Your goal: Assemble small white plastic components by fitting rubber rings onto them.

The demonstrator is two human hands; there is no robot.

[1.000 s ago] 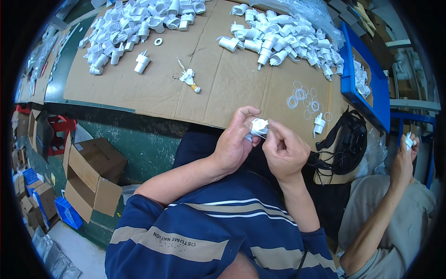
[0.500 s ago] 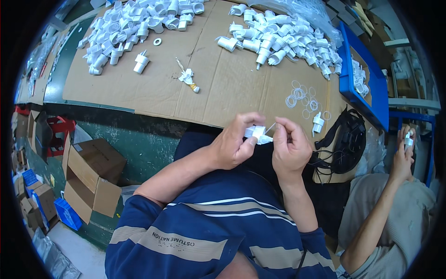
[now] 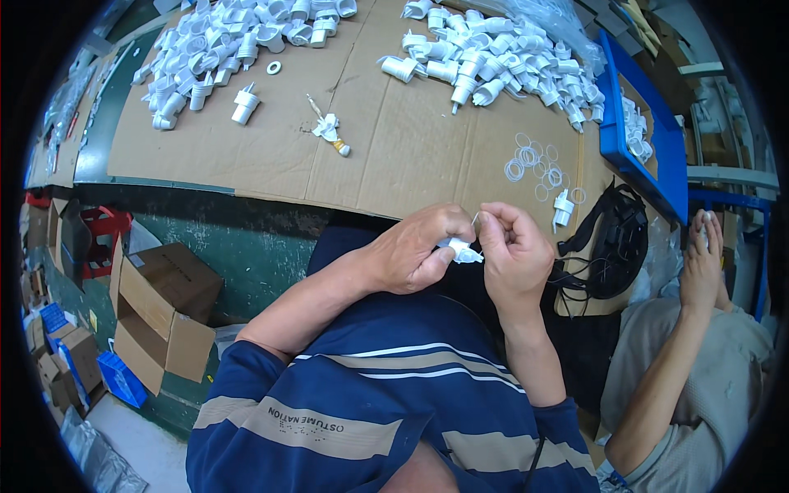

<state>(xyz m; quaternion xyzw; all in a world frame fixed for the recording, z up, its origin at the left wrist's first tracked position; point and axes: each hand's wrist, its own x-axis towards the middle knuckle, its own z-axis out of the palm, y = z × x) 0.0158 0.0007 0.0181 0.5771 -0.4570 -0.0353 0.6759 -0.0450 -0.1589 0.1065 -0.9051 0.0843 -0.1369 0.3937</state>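
Observation:
In front of my torso, my left hand (image 3: 421,251) is closed round a small white plastic fitting (image 3: 467,251) whose narrow end points right. My right hand (image 3: 518,256) is pinched just beside that end, on a thin, clear-white ring, of which only a bit shows between the two hands. Whether the ring sits around the fitting I cannot tell. Several similar loose rings (image 3: 534,164) lie on the cardboard ahead to the right, with one white fitting (image 3: 563,210) upright near them.
Cardboard (image 3: 394,164) covers the table, bearing two heaps of white fittings (image 3: 218,53) (image 3: 493,62). A wrapped stick tool (image 3: 327,127) and a flat white ring (image 3: 274,67) lie between. Right are a blue bin (image 3: 609,144), black strapped gear (image 3: 616,246) and a co-worker's hands (image 3: 700,259).
My right hand has shifted slightly up and inward, closer to my left, which has turned a little with the fitting. The co-worker's hands have come together.

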